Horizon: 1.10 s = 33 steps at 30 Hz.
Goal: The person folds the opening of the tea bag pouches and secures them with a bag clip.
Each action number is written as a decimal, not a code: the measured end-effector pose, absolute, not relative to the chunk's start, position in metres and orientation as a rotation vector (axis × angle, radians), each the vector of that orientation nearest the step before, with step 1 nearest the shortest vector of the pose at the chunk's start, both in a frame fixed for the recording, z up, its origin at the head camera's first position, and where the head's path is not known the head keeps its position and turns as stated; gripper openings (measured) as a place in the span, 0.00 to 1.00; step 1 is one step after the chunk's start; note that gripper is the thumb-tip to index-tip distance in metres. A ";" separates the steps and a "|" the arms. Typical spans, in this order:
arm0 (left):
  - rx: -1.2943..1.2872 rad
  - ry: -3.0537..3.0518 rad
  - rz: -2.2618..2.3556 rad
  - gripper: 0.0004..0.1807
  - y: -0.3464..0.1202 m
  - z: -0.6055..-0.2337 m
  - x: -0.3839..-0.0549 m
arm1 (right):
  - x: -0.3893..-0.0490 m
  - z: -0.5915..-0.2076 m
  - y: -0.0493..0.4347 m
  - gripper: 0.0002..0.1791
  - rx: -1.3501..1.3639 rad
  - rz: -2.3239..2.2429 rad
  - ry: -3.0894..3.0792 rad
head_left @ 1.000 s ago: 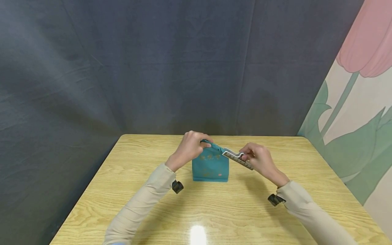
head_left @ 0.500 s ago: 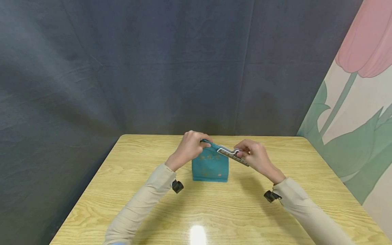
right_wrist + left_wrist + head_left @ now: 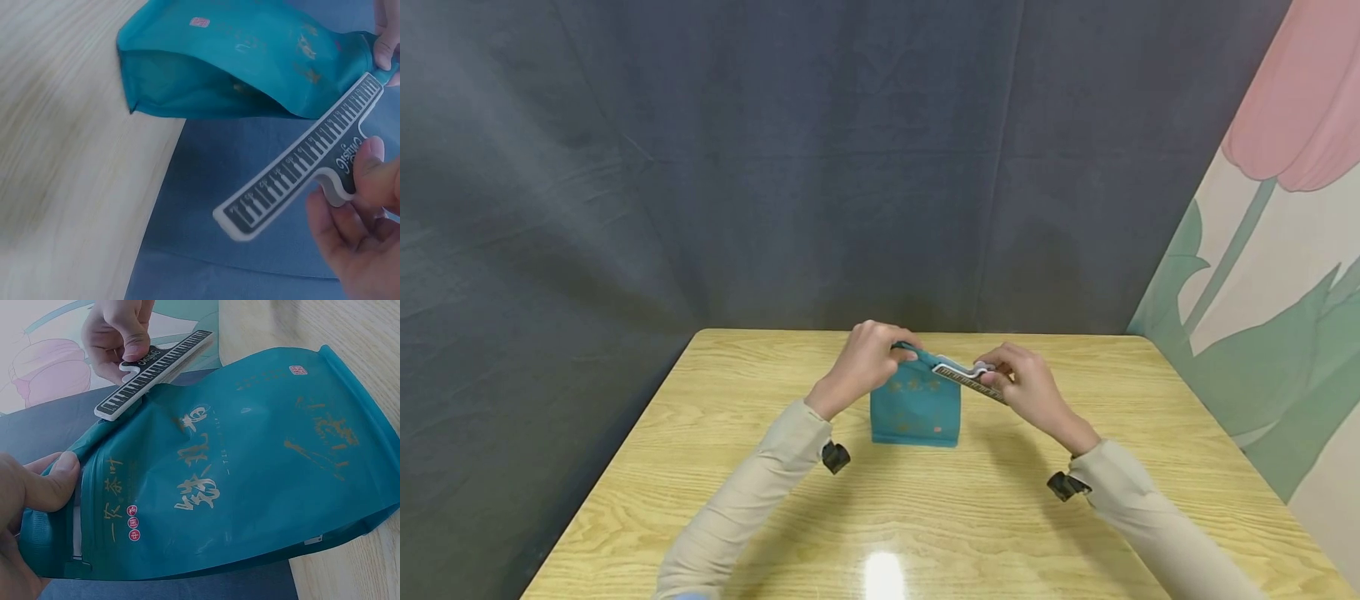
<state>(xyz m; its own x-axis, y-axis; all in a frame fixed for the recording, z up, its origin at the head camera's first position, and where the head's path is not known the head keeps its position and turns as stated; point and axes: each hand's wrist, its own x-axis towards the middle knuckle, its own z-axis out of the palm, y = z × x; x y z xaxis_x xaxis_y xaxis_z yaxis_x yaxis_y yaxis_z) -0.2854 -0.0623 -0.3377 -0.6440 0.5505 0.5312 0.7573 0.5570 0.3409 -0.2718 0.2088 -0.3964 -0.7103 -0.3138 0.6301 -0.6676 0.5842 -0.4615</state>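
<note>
A teal tea bag (image 3: 916,412) with gold lettering stands upright on the table. My left hand (image 3: 867,358) pinches its folded top at the left end, thumb in front, as the left wrist view also shows. My right hand (image 3: 1026,385) grips the handle of a clip (image 3: 306,159) printed with piano keys and the word "Music". In the left wrist view one end of the clip (image 3: 156,375) lies over the bag's top edge at the right corner. Its other end sticks out past the bag's side. Whether its two plates straddle the fold is hard to tell.
The wooden table (image 3: 880,508) extends around the bag on all sides. Behind it hangs a dark blue-grey curtain (image 3: 850,167). A wall with a painted tulip (image 3: 1277,117) rises at the right.
My right hand has moved slightly left and up, bringing the clip from beside the bag's top corner onto it. The left hand and the bag have stayed almost still.
</note>
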 end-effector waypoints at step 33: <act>-1.160 -2.334 -0.946 0.07 -0.074 -0.338 -0.290 | -0.273 -0.383 0.197 0.07 0.826 0.987 -2.398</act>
